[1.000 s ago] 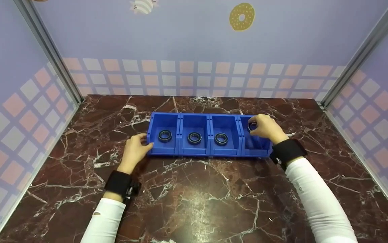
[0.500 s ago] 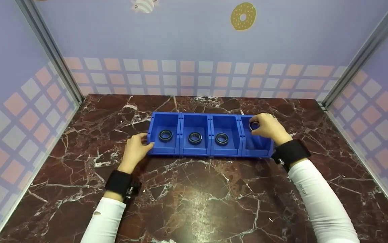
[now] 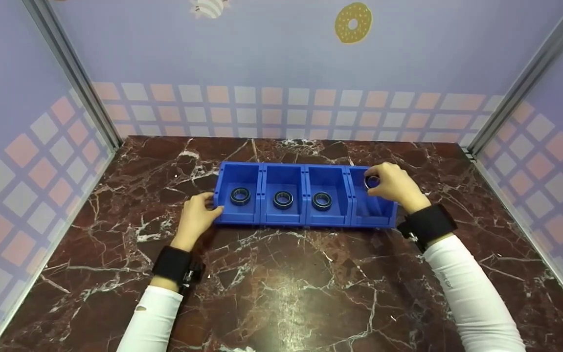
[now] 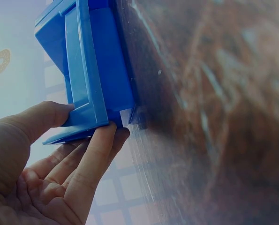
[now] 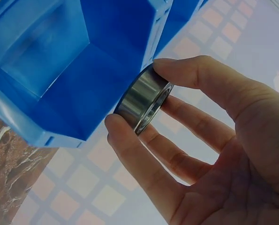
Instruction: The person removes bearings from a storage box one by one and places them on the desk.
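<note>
- Right hand [image 3: 393, 185]: thumb and forefinger pinch one metal ring [image 5: 141, 96] by its rim, parted by about the ring's width. The other fingers reach behind it; cannot tell whether any touches.
- Ring vs. grip (right wrist view): ring sits at the fingertips, clear of the palm; thumb at its one o'clock, forefinger at about seven. It stands tilted on edge, hole showing towards the palm.
- Ring's place (head view): at nine o'clock of the right hand, seen against the back part of the right-end bin [image 3: 373, 222]. Height over the bin floor: cannot tell.
- Handling (judged): small but dense, stiff, hard to damage; smooth outer band probably slippery. Best hold: opposite points of the band, leaving the hole free.
- Left hand [image 3: 196, 220]: pinches the left-end bin [image 3: 236, 218] at its eight o'clock, thumb on the rim, forefinger below the corner. Thin, stiff plastic, likely light; the rim gives good purchase.
- Other rings: left ring [image 3: 240, 202], middle ring [image 3: 283, 207] and third ring [image 3: 322, 208] lie flat, one per bin, at nine o'clock of the right-end bin.
</note>
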Demonstrator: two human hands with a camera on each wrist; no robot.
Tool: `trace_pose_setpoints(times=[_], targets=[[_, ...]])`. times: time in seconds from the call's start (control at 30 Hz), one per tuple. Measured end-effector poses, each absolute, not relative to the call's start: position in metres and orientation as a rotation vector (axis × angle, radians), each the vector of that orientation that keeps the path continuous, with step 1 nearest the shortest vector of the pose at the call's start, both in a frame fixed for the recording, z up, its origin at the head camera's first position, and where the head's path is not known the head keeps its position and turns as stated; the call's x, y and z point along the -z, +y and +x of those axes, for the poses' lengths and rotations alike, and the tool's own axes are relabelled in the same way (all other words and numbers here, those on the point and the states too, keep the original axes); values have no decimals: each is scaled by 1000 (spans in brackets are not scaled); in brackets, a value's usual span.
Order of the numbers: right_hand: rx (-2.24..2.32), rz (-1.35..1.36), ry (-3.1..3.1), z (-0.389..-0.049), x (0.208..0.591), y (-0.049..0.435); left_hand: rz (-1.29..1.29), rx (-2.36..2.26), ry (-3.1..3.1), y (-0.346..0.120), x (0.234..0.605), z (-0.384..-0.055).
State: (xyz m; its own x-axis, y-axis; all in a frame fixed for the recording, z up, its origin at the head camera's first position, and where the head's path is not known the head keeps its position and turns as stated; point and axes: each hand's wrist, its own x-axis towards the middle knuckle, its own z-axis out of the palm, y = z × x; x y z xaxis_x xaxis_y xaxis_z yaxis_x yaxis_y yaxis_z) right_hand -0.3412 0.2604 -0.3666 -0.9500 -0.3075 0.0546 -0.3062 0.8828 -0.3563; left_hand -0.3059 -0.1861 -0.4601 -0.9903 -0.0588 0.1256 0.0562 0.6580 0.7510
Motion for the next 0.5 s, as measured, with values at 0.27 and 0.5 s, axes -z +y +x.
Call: trace_pose_setpoints(times=[0.27,0.5], targets=[[554,-507,3040,-332,362,260,5,1216,-2737,-186,462,-306],[536,-550,3041,-324,360,261,4,1226,-2727,-185,462,-306]])
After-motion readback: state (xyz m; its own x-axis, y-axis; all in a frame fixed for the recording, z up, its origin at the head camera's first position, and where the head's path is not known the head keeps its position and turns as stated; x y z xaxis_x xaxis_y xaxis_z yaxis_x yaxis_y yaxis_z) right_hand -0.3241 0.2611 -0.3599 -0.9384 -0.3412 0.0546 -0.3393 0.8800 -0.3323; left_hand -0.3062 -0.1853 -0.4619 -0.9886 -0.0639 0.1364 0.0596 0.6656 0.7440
